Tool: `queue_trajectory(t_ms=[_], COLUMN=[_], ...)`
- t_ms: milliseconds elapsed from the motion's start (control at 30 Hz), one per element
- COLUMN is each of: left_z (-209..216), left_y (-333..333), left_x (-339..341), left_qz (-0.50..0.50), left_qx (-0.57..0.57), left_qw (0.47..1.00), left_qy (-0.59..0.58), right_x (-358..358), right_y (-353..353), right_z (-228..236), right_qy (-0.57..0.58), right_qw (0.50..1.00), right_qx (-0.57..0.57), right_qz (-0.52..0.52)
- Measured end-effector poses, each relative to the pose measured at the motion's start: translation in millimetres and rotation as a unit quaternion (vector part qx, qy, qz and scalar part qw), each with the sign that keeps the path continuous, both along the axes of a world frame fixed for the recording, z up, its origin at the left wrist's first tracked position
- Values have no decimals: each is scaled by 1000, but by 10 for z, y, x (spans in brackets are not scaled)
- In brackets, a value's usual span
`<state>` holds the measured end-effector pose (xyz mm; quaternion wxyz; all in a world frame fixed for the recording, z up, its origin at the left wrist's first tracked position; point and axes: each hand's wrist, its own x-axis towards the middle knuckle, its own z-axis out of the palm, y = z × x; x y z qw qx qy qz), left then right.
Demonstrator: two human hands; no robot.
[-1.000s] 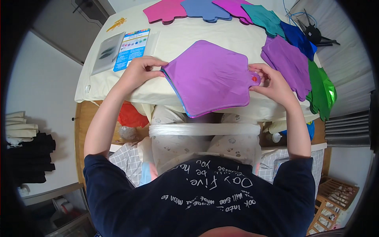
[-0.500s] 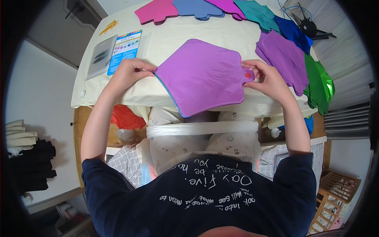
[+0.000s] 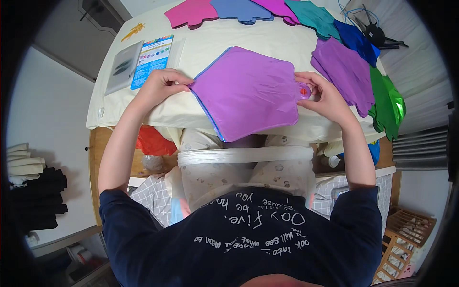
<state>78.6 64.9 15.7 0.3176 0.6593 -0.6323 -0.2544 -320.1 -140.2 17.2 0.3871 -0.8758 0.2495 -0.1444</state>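
Observation:
A flat, uninflated purple foil balloon point(image 3: 251, 93) is stretched between my hands above the table's front edge. My left hand point(image 3: 167, 85) pinches its left corner between thumb and fingertips. On the other side, my right hand point(image 3: 322, 95) is closed on the small clear tab with a red mark point(image 3: 303, 91). A blue layer point(image 3: 214, 123) shows along the lower left edge, beneath the purple one. Wrinkles run inward from the tab.
Flat foil shapes in pink point(image 3: 191, 13), grey-blue point(image 3: 241, 10), teal point(image 3: 314, 20), dark blue point(image 3: 357, 42), purple point(image 3: 345, 74) and green point(image 3: 388, 103) line the cream-covered table's far and right sides. A blue printed card point(image 3: 152, 62), clear plastic sleeve point(image 3: 123, 67) and gold ties point(image 3: 134, 31) lie left.
The purple foil has shifted slightly right, with more blue edging showing along its left side. Wrinkles near the tab have deepened. Both hands keep their grip.

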Motion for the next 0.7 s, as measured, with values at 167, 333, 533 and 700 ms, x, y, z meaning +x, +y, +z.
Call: queue_trajectory(t_ms=[167,333,533,700], left_z=[25,7,40,53], left_y=[-3,29,77,59], left_x=[-27,20,-43,-19], left_qz=[2,36,69,88], left_qx=[-4,39,21,41], left_qw=[1000,999,997,995], left_qy=[1,-7,21,31], right_x=[-16,-15,-11,23], right_y=[-32,-23,-5,12], right_z=[-62,-43,-62,-51], right_qy=[-44,-14,-30,-25], right_qw=[999,999,999,999], right_qx=[24,31,31,36], right_qz=[6,-9,-13,-24])
